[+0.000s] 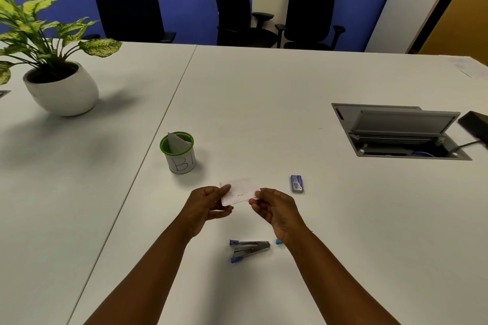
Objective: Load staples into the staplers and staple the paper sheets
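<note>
Both hands are holding a small stack of paper sheets in the air above the middle of the table, the left hand pinching the left end between thumb and fingers and the right hand pinching the right end — each hand is closed on the paper, and the two are sitting apart by the width of the sheets. The paper is looking thin, light and limp, so it is likely to sag or fan out unless it is being held near two edges as it is now; a pinch close to a corner should be leaving the opposite corner free for stapling. The stapler is lying on the table nearer the person than the hands, just beside the right wrist, its blue-tipped arms gaping open — it is metal, stiff and small, probably best taken around its body. A small blue object is peeking out by the right wrist; what it is cannot be told. The staple box is resting to the right of the paper, near but not touching. A green-rimmed cup holding folded paper is standing toward the left seam of the table, and a potted plant is sitting near the far left edge. An open cable hatch is breaking the surface toward the right edge — something to keep the light sheets away from. Bare tabletop is lying between hands and stapler, giving room to lower the paper.
</note>
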A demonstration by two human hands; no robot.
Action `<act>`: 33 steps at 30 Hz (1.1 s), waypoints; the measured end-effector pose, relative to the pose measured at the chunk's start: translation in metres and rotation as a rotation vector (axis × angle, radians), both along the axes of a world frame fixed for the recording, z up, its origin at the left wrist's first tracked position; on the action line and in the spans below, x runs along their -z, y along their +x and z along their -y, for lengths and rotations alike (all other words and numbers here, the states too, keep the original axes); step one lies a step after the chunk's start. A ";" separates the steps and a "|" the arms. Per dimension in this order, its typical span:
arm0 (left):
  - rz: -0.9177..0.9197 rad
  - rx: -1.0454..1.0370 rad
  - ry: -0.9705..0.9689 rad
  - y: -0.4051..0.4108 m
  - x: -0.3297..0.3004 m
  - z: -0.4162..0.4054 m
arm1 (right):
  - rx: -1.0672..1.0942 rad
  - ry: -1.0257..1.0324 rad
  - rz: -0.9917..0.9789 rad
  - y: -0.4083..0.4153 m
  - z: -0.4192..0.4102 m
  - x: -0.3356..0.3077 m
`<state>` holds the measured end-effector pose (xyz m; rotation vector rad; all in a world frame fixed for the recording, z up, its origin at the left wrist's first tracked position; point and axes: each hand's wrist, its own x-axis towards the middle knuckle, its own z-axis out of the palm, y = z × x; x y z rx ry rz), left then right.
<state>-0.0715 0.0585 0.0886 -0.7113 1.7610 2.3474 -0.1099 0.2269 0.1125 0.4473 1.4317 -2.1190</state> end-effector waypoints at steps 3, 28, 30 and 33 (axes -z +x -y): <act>-0.020 -0.031 -0.028 -0.002 0.002 0.001 | -0.016 0.024 0.005 0.000 0.000 0.002; 0.079 0.034 -1.496 -0.043 0.032 0.116 | -0.073 0.680 -0.869 -0.087 0.153 -0.012; 0.054 0.016 -1.476 -0.043 0.039 0.117 | -0.109 0.722 -0.962 -0.094 0.171 -0.008; 0.030 -0.001 -1.481 -0.042 0.045 0.119 | -0.212 0.751 -1.081 -0.099 0.191 0.003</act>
